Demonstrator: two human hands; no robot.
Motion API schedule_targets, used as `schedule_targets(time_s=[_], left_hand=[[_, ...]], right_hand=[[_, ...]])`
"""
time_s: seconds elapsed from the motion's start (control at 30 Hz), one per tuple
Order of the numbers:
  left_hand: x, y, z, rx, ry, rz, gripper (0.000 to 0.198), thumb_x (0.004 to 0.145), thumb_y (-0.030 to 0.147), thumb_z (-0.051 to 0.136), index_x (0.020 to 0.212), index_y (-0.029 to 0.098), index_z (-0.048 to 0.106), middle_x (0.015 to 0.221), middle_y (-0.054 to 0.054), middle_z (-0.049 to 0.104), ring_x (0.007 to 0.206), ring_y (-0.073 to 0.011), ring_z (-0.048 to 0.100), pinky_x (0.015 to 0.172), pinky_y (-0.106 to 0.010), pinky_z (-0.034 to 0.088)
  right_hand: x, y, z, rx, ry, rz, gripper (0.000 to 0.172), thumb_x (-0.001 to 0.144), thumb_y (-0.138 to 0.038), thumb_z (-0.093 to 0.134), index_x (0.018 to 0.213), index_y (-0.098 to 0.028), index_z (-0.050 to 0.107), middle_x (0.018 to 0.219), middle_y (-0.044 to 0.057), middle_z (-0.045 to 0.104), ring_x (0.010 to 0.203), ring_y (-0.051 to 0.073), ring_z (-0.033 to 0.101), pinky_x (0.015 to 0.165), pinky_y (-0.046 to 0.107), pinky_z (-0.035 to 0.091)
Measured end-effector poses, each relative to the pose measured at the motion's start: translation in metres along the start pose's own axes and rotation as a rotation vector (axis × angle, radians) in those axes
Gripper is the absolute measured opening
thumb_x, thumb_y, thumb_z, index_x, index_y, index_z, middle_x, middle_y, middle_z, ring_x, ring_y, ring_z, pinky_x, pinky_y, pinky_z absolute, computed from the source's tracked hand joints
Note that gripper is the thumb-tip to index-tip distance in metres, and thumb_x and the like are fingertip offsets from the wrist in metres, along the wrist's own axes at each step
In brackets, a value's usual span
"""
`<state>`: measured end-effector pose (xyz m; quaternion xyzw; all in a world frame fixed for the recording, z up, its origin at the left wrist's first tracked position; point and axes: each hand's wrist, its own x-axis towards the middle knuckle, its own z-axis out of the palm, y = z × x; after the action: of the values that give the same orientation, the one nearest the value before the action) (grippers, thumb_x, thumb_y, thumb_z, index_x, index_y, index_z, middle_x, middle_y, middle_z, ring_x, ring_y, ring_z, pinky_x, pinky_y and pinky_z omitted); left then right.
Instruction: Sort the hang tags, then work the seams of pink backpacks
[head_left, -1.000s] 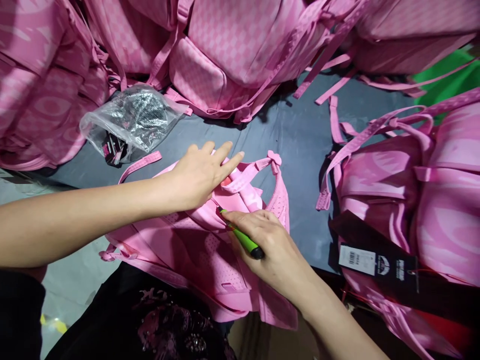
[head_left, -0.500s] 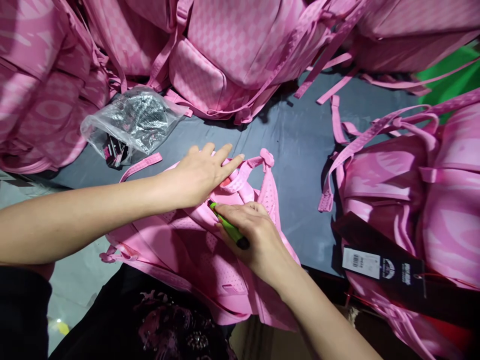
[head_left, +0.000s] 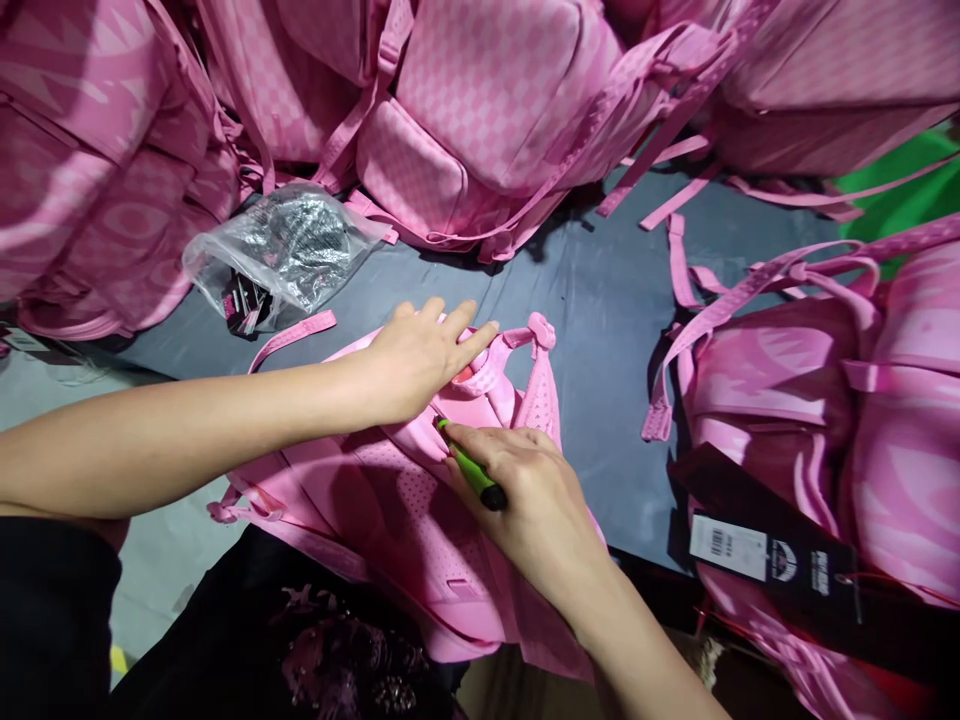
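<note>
A pink backpack [head_left: 405,500] lies back panel up at the table's near edge, partly over my lap. My left hand [head_left: 420,355] rests flat across its top, fingers stretched out and slightly spread, the thumb hidden. Beside the fingers are the backpack's looped top handle [head_left: 487,378] and a perforated shoulder strap [head_left: 540,400]. Closed around a slim green tool with a black end [head_left: 474,470], my right hand [head_left: 529,490] is just below the left. The tool points up and left at the fabric under my left hand; its working tip is too small to make out.
Several pink patterned backpacks [head_left: 487,90] line the back of the grey table [head_left: 600,330]. A clear plastic bag [head_left: 300,240] with dark tags inside sits at left. More pink backpacks [head_left: 772,360] stand at right, with a black hang tag [head_left: 810,560] in front.
The whole view has shifted slightly, so things appear a little lower and to the right. The green tool has moved slightly right along the backpack. My left hand stays on it.
</note>
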<state>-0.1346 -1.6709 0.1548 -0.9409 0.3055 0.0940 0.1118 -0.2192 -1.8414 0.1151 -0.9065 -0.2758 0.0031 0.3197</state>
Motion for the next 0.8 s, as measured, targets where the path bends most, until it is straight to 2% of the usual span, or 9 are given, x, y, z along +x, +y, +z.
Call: schedule_targets(time_s=[0.2, 0.3, 0.6, 0.7, 0.8], left_hand=[[0.001, 0.000, 0.002, -0.002, 0.015, 0.001, 0.078, 0.093, 0.024, 0.054, 0.162, 0.022, 0.017, 0.164, -0.018, 0.025, 0.127, -0.0365, 0.047, 0.088, -0.042, 0.043], [0.000, 0.000, 0.004, -0.005, 0.031, 0.001, 0.076, 0.093, 0.024, 0.053, 0.161, 0.022, 0.018, 0.164, -0.018, 0.027, 0.127, -0.0368, 0.047, 0.088, -0.042, 0.043], [0.000, 0.003, -0.001, 0.011, 0.015, -0.025, 0.080, 0.092, 0.027, 0.056, 0.161, 0.023, 0.018, 0.163, -0.018, 0.027, 0.128, -0.0368, 0.045, 0.090, -0.043, 0.045], [-0.022, 0.010, -0.010, 0.020, 0.017, -0.063, 0.082, 0.090, 0.024, 0.058, 0.161, 0.024, 0.018, 0.161, -0.017, 0.031, 0.126, -0.0355, 0.046, 0.091, -0.043, 0.045], [-0.073, 0.024, -0.016, 0.024, 0.033, -0.156, 0.082, 0.090, 0.022, 0.059, 0.161, 0.024, 0.017, 0.160, -0.017, 0.031, 0.129, -0.0369, 0.043, 0.093, -0.046, 0.045]], right_hand=[[0.000, 0.003, 0.002, 0.033, 0.027, -0.005, 0.022, 0.094, -0.017, 0.059, 0.112, -0.018, 0.071, 0.102, 0.006, 0.080, 0.089, 0.024, 0.076, 0.079, 0.041, 0.053], [0.000, 0.005, 0.004, 0.070, 0.044, -0.028, 0.024, 0.093, -0.018, 0.061, 0.115, -0.018, 0.071, 0.108, 0.007, 0.079, 0.095, 0.024, 0.075, 0.083, 0.041, 0.054], [0.000, 0.008, 0.007, 0.123, 0.042, 0.006, 0.024, 0.091, -0.020, 0.064, 0.114, -0.020, 0.072, 0.106, 0.006, 0.080, 0.092, 0.024, 0.075, 0.083, 0.043, 0.052], [-0.009, -0.005, 0.007, 0.175, 0.115, -0.021, 0.024, 0.092, -0.023, 0.064, 0.114, -0.019, 0.072, 0.100, 0.005, 0.080, 0.088, 0.022, 0.074, 0.080, 0.041, 0.049], [-0.026, -0.031, 0.009, 0.250, 0.079, -0.092, 0.022, 0.090, -0.021, 0.063, 0.110, -0.018, 0.073, 0.083, 0.002, 0.077, 0.073, 0.017, 0.069, 0.073, 0.037, 0.045]])
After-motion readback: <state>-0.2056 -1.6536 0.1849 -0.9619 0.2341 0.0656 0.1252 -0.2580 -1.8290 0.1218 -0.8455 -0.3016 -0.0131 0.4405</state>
